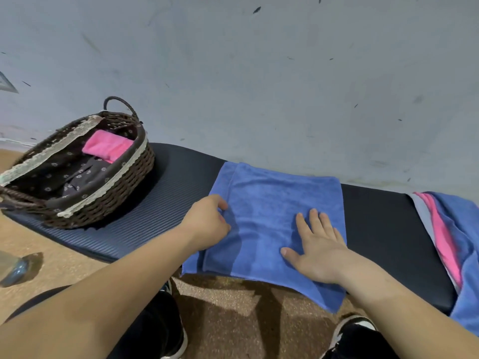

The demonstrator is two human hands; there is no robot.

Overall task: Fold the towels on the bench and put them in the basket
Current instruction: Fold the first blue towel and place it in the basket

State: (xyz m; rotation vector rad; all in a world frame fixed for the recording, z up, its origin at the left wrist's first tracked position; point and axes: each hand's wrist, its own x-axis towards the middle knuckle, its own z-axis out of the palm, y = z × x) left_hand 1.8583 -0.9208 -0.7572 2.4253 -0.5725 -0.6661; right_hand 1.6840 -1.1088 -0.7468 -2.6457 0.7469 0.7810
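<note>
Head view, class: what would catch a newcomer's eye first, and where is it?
The folded blue towel lies on the bench, near edge overhanging; the left hand pinches its left edge while the right hand presses flat on it. A wicker basket holding a pink towel stands at the bench's left end; unfolded towels heap at the right.

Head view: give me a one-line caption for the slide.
Left hand grips an edge of the folded blue towel, right hand presses it flat on the bench; pink towel already in the basket.
</note>
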